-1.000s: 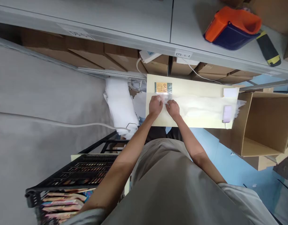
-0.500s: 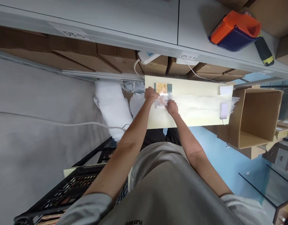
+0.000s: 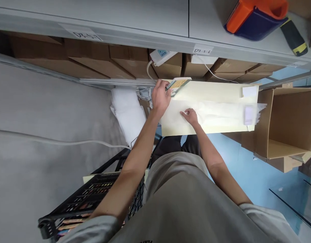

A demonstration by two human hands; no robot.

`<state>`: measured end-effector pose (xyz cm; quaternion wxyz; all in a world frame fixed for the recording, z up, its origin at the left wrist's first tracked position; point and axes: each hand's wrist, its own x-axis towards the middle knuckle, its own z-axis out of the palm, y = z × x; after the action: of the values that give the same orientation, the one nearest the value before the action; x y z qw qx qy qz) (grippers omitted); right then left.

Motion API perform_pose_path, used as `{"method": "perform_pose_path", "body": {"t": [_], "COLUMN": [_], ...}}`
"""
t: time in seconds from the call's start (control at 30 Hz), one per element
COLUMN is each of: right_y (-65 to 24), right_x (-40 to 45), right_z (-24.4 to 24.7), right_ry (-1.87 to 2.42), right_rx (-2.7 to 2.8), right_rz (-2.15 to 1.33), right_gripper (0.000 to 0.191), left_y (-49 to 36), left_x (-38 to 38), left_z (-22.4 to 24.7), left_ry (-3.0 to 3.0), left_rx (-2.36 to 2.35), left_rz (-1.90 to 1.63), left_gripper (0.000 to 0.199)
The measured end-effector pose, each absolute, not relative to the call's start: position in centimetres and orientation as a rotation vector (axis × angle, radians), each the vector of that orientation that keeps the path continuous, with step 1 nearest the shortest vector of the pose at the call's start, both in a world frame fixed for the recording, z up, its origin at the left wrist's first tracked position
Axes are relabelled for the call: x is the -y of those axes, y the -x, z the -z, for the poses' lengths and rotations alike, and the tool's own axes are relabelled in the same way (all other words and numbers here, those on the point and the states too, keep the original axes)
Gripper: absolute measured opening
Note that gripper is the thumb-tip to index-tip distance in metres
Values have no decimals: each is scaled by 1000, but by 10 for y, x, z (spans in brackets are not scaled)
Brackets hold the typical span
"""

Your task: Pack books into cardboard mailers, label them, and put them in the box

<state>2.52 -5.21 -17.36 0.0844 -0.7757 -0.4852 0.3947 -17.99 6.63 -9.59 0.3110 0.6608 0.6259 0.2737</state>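
Black crate (image 3: 84, 194) stood nearest, at lower left. Right hand (image 3: 190, 116) sat low over table (image 3: 216, 88), by left end of translucent film strip (image 3: 218, 113); fingers narrow, curled, could not tell whether film was pinched. Left hand (image 3: 161, 95), slightly farther, gripped book (image 3: 180, 83) by one end; book tilted above far left part of table. Beyond: cardboard boxes (image 3: 130, 60) under grey shelf (image 3: 120, 20), orange-and-blue holder (image 3: 257, 22) on top.

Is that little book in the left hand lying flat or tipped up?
Tipped up: the left hand grips the book near one end, and its cover slants, showing a pale edge.
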Motion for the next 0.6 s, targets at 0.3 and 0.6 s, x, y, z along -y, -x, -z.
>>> {"method": "perform_pose_path", "body": {"t": [0.3, 0.6], "right_y": [-56, -51], "right_x": [74, 98], "right_z": [111, 129], "right_ry": [1761, 2078], "right_rx": [1127, 1155], "right_rz": [-1259, -1328], "right_gripper": [74, 21], "left_y": [198, 166], "left_x": [7, 48], "left_z": [61, 165], "left_ry": [-1406, -804], "left_rx": [-1441, -1563], "left_rz": [-997, -746], "left_gripper": [44, 34]}}
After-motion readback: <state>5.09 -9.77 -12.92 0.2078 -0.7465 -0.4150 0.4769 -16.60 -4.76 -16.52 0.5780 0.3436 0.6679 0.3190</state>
